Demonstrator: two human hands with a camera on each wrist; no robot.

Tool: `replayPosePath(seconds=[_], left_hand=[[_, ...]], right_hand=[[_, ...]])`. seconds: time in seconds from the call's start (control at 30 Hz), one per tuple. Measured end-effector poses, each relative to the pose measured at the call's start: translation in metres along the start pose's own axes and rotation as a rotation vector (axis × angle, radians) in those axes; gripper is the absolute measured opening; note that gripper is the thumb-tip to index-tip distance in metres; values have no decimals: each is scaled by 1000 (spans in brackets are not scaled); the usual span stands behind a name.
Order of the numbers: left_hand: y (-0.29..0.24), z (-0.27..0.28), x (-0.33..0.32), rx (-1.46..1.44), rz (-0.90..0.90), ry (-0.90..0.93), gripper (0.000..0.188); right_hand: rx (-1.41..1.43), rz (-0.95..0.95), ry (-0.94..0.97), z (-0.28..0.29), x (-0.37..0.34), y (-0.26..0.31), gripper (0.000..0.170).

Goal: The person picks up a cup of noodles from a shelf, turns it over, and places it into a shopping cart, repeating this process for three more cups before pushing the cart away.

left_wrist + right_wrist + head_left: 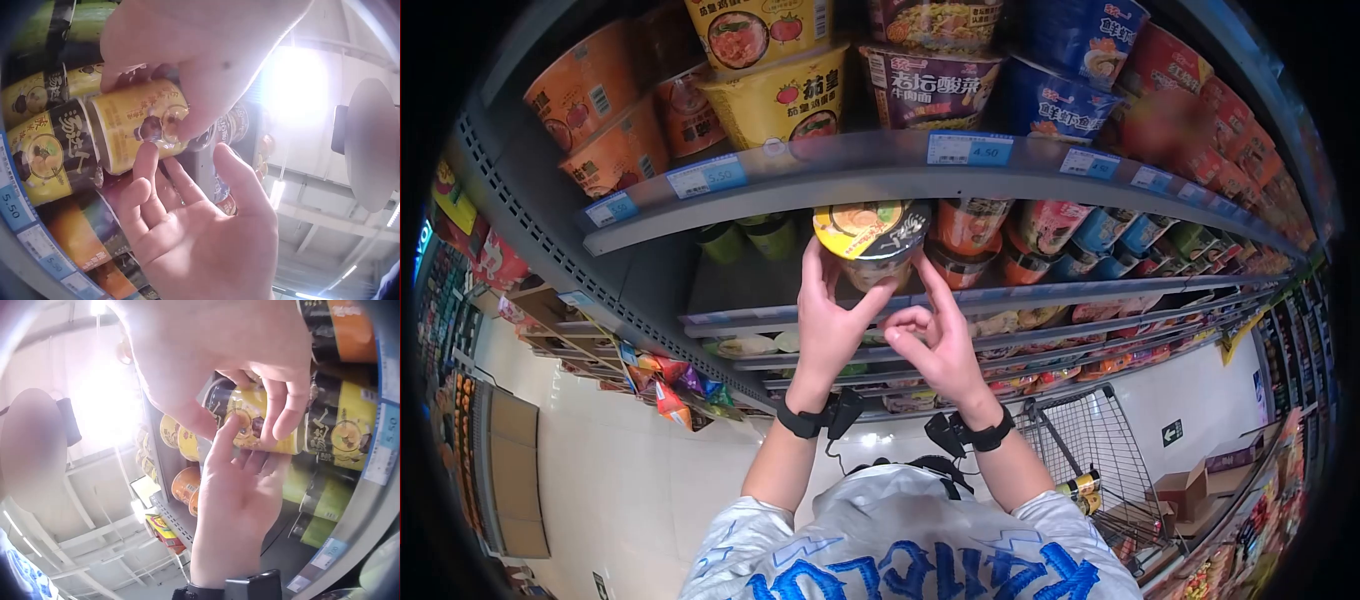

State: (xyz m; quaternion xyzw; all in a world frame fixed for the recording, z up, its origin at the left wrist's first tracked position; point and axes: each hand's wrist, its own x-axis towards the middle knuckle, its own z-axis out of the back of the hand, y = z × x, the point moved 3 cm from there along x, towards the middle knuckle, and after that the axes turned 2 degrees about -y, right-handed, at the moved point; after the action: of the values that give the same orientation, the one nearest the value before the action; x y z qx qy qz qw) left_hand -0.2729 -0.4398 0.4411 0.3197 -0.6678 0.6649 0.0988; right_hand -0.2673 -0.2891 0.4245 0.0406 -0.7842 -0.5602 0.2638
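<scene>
A yellow-and-black instant noodle cup (pixel 872 230) is at the front of the shelf, its lid tilted toward the head camera. My left hand (pixel 830 325) grips it, the thumb on its near side and the fingers around its left side. In the right wrist view the left thumb lies across the cup's yellow label (pixel 247 422). My right hand (pixel 938 345) is at the cup's right side, index finger stretched along it. In the left wrist view the right hand's fingertips (pixel 149 153) are right at the cup, with its thumb apart. Matching yellow-and-black cups (pixel 44 156) stand beside it.
Overhead, a shelf edge (pixel 960 185) with price labels carries large noodle tubs (pixel 930 90). Green cups (pixel 770 235) stand to the left, orange cups (pixel 970 225) to the right. A shopping cart (pixel 1100 440) is on the floor at right, near cardboard boxes (pixel 1185 490).
</scene>
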Motion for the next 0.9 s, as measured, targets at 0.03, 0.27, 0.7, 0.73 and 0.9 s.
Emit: replayPosePath(seconds=[0.03,0.27,0.7,0.73,0.9], left_hand=[[0,2,-3,-26,14,-15,79],[4,19,-19,-146,83,-77,80],[15,33,-89,-490,433,117,87],[14,34,-92,-488,434,110,87],[12,38,-108,-411,555,150,89]], right_hand=[[-30,17,19,-2,-4,-3,87],[-227,127,42,-15,-33,-5,70],[603,-358,53,5,-80,-81,70],[535,-351,88,6,-82,-82,74],[848,-429,70,9,-86,-80,73]])
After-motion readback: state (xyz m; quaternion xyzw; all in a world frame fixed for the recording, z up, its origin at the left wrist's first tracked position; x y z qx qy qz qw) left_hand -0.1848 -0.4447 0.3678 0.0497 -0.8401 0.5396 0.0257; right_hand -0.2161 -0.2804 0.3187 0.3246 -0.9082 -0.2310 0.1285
